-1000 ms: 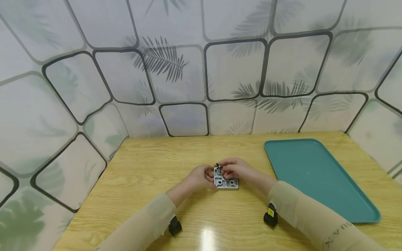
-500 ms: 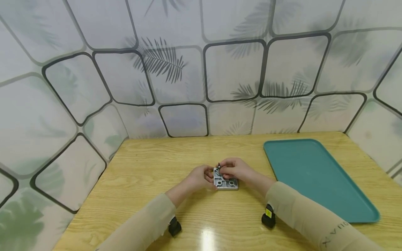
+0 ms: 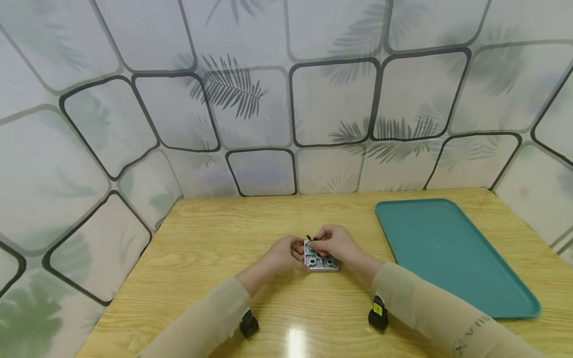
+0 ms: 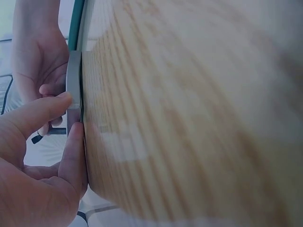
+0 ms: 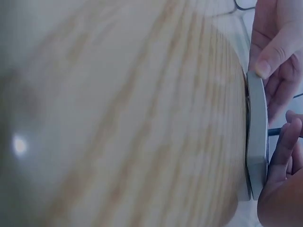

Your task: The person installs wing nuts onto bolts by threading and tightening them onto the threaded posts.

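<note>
Metal plate (image 3: 319, 261), right hand (image 3: 338, 244), thumb further left

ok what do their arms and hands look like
Left sleeve and right sleeve: beige, the right with dark lettering. Each sleeve has a black device near its end, the right device with a yellow patch. Left hand and right hand: bare.

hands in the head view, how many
2: the left hand grips the left side of the plate; the right hand is over its far side.

Teal tray (image 3: 452, 253) on wooden table (image 3: 210, 238)
</note>
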`<state>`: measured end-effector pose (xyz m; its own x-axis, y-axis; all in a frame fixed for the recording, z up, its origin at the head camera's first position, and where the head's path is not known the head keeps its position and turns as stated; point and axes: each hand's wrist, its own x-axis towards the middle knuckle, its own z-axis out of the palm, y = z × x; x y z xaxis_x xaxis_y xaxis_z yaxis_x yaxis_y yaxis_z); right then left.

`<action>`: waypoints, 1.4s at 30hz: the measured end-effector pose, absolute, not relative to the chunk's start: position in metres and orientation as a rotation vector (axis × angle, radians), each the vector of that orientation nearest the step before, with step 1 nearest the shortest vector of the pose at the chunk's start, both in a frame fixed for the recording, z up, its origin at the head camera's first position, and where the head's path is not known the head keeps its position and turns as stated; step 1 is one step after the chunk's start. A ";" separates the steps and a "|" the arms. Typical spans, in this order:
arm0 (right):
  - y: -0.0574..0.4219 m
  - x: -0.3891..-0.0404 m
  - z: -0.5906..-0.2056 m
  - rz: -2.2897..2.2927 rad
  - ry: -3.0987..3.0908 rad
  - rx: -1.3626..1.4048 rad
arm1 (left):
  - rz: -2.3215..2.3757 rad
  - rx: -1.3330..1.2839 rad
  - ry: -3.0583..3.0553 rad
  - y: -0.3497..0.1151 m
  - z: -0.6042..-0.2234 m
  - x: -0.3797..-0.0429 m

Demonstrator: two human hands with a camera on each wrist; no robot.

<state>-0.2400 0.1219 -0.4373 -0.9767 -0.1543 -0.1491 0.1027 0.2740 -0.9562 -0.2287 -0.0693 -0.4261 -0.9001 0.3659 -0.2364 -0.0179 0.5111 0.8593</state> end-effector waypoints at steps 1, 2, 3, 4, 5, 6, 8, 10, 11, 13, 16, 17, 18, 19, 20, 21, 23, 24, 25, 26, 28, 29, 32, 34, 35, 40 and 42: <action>0.121 -0.240 -0.437 -1.771 2.339 -0.050 | 1.355 0.286 2.367 -0.069 -0.426 -0.229; 0.121 -0.240 -0.438 -1.764 2.349 -0.053 | 1.358 0.284 2.367 -0.069 -0.426 -0.229; 0.121 -0.240 -0.438 -1.758 2.355 -0.062 | 1.356 0.286 2.369 -0.069 -0.426 -0.228; 0.122 -0.240 -0.439 -1.749 2.359 -0.083 | 1.355 0.285 2.370 -0.069 -0.426 -0.228; 0.122 -0.240 -0.439 -1.735 2.365 -0.102 | 1.352 0.285 2.374 -0.069 -0.426 -0.228; 0.123 -0.240 -0.439 -1.727 2.364 -0.129 | 1.351 0.280 2.375 -0.069 -0.426 -0.227; 0.127 -0.241 -0.439 -1.723 2.338 -0.209 | 1.346 0.277 2.380 -0.068 -0.425 -0.227; 0.130 -0.242 -0.439 -1.749 2.273 -0.277 | 1.343 0.279 2.387 -0.068 -0.425 -0.227; 0.133 -0.243 -0.439 -1.776 2.218 -0.292 | 1.342 0.279 2.389 -0.068 -0.425 -0.227; 0.137 -0.244 -0.438 -1.839 2.091 -0.299 | 1.343 0.284 2.393 -0.067 -0.425 -0.227; 0.140 -0.245 -0.437 -1.901 1.944 -0.252 | 1.347 0.287 2.394 -0.067 -0.426 -0.227; 0.141 -0.246 -0.436 -1.908 1.914 -0.237 | 1.352 0.284 2.391 -0.067 -0.426 -0.227; 0.142 -0.246 -0.436 -1.907 1.898 -0.226 | 1.355 0.284 2.389 -0.067 -0.426 -0.228; 0.142 -0.246 -0.436 -1.902 1.890 -0.225 | 1.360 0.283 2.385 -0.067 -0.426 -0.228; 0.143 -0.247 -0.436 -1.894 1.886 -0.228 | 1.362 0.282 2.382 -0.067 -0.427 -0.228; 0.143 -0.247 -0.436 -1.885 1.888 -0.236 | 1.363 0.284 2.383 -0.067 -0.427 -0.228; 0.144 -0.248 -0.437 -1.872 1.890 -0.253 | 1.363 0.288 2.384 -0.067 -0.428 -0.228; 0.144 -0.248 -0.438 -1.866 1.891 -0.266 | 1.361 0.292 2.386 -0.067 -0.428 -0.229; 0.144 -0.248 -0.439 -1.862 1.894 -0.276 | 1.359 0.291 2.385 -0.068 -0.429 -0.229; 0.144 -0.248 -0.440 -1.859 1.895 -0.283 | 1.356 0.288 2.385 -0.068 -0.429 -0.229; 0.144 -0.248 -0.441 -1.848 1.904 -0.294 | 1.356 0.285 2.383 -0.068 -0.430 -0.229; 0.144 -0.248 -0.441 -1.842 1.907 -0.300 | 1.355 0.282 2.381 -0.068 -0.430 -0.229; 0.144 -0.249 -0.442 -1.834 1.914 -0.288 | 1.360 0.274 2.373 -0.068 -0.431 -0.229; 0.145 -0.250 -0.442 -1.827 1.924 -0.292 | 1.359 0.281 2.374 -0.068 -0.431 -0.228; 0.145 -0.250 -0.442 -1.824 1.930 -0.293 | 1.360 0.284 2.374 -0.068 -0.430 -0.228; 0.143 -0.249 -0.443 -1.802 1.986 -0.286 | 1.364 0.293 2.377 -0.068 -0.427 -0.226; 0.142 -0.248 -0.443 -1.799 2.011 -0.268 | 1.366 0.296 2.376 -0.069 -0.426 -0.225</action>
